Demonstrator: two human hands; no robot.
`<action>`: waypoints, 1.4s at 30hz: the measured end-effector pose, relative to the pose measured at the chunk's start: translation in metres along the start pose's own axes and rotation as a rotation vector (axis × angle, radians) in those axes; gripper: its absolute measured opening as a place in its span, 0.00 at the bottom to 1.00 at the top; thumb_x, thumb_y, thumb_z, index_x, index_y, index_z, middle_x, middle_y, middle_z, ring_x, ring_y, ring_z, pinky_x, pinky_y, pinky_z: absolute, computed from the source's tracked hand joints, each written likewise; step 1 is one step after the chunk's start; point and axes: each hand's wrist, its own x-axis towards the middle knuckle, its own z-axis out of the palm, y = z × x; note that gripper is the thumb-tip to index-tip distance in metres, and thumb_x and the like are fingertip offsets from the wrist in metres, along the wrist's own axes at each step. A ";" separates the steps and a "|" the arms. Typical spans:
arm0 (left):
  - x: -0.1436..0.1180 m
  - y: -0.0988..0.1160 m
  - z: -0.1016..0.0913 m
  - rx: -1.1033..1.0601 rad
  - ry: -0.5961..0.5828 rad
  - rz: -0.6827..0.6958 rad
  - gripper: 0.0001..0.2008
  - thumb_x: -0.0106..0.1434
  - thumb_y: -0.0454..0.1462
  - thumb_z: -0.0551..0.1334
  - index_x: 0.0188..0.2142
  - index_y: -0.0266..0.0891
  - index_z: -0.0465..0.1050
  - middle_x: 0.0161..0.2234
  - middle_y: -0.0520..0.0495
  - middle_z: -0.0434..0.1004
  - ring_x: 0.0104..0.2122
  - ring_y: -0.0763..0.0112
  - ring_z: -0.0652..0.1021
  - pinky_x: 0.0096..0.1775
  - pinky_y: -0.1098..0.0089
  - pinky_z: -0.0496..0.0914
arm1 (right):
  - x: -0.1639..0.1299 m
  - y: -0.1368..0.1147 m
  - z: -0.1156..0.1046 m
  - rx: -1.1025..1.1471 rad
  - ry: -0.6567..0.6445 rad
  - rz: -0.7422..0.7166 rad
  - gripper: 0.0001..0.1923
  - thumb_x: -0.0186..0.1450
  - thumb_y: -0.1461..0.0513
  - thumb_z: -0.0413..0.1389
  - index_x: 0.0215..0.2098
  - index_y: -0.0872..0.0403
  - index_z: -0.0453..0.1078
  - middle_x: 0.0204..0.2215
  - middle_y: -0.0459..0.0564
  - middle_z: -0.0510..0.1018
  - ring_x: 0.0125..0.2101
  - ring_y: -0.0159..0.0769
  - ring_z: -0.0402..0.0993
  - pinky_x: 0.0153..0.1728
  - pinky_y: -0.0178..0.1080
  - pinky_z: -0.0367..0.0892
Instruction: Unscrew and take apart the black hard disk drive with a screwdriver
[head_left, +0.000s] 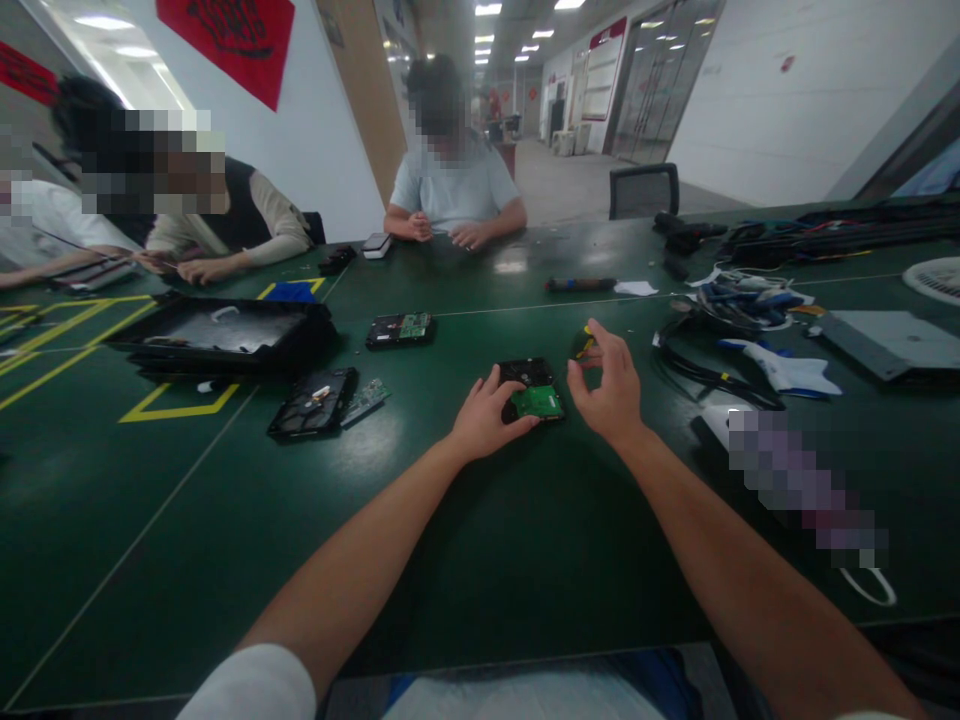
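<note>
A hard drive [538, 402], black with a green circuit board facing up, lies flat on the table in front of me. My left hand [491, 415] grips it from the left, thumb at the near edge and fingers over its left side. Just right of the drive, my right hand [609, 385] is raised with its fingers curled around a small black-and-yellow tool [580, 343]. The fingers partly hide this tool, and its tip cannot be made out. Left of my hands lie an opened black drive casing [313, 404] and a loose circuit board [365, 401].
Another hard drive [399, 330] lies further back. Black trays [225, 335] are stacked at left. Cables [742, 300], a blue-and-white glove [787, 368], a metal box [892, 340] and a blurred-out item [802, 480] occupy the right. Several people sit around the green table [450, 560].
</note>
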 end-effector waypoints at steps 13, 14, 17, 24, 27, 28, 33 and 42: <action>0.001 0.000 0.000 0.005 -0.001 0.005 0.32 0.68 0.57 0.66 0.64 0.45 0.70 0.76 0.34 0.60 0.79 0.48 0.51 0.75 0.42 0.52 | 0.001 -0.002 0.000 -0.021 -0.004 0.019 0.34 0.73 0.59 0.57 0.75 0.46 0.56 0.57 0.59 0.74 0.41 0.42 0.79 0.41 0.50 0.85; 0.001 0.000 0.001 0.006 0.001 0.007 0.32 0.68 0.57 0.66 0.64 0.45 0.70 0.76 0.34 0.59 0.79 0.47 0.51 0.75 0.42 0.52 | 0.001 -0.002 -0.001 -0.020 -0.001 0.018 0.34 0.73 0.59 0.58 0.75 0.46 0.57 0.56 0.59 0.74 0.40 0.41 0.79 0.39 0.49 0.85; 0.001 -0.001 0.001 0.011 0.007 0.013 0.32 0.68 0.57 0.66 0.65 0.45 0.70 0.75 0.33 0.60 0.79 0.47 0.51 0.74 0.42 0.52 | 0.001 -0.001 -0.001 -0.013 0.010 0.000 0.34 0.72 0.59 0.59 0.74 0.46 0.58 0.56 0.59 0.74 0.38 0.39 0.78 0.39 0.49 0.85; 0.000 0.000 0.001 0.012 0.000 0.005 0.32 0.69 0.58 0.65 0.65 0.45 0.70 0.76 0.33 0.59 0.79 0.48 0.51 0.74 0.42 0.52 | 0.001 -0.002 -0.001 -0.028 0.002 0.005 0.34 0.74 0.59 0.57 0.76 0.47 0.56 0.57 0.60 0.74 0.42 0.43 0.80 0.43 0.52 0.85; 0.000 -0.001 0.001 0.002 -0.003 0.001 0.32 0.69 0.58 0.65 0.65 0.45 0.70 0.76 0.34 0.59 0.79 0.48 0.50 0.75 0.41 0.51 | 0.001 -0.002 -0.002 -0.022 0.007 0.006 0.33 0.73 0.57 0.58 0.74 0.46 0.58 0.57 0.58 0.74 0.40 0.42 0.79 0.41 0.50 0.85; 0.000 -0.001 0.001 0.000 -0.003 -0.002 0.32 0.69 0.58 0.66 0.65 0.46 0.70 0.76 0.35 0.59 0.79 0.47 0.50 0.75 0.41 0.51 | 0.001 -0.002 -0.002 -0.021 0.004 0.007 0.33 0.73 0.57 0.59 0.74 0.45 0.58 0.56 0.58 0.74 0.40 0.42 0.79 0.41 0.50 0.84; 0.000 0.000 0.001 0.002 -0.001 0.001 0.33 0.69 0.58 0.65 0.65 0.46 0.70 0.76 0.35 0.59 0.79 0.47 0.50 0.74 0.41 0.52 | 0.000 -0.003 -0.002 -0.020 -0.008 0.011 0.34 0.74 0.58 0.56 0.77 0.46 0.54 0.57 0.59 0.74 0.42 0.44 0.79 0.44 0.53 0.84; 0.001 0.000 0.002 0.004 0.001 -0.002 0.32 0.68 0.58 0.66 0.65 0.46 0.70 0.76 0.34 0.59 0.79 0.48 0.50 0.75 0.41 0.52 | 0.000 -0.001 0.000 -0.010 0.004 0.001 0.36 0.73 0.59 0.57 0.76 0.45 0.55 0.57 0.58 0.73 0.43 0.44 0.79 0.41 0.50 0.84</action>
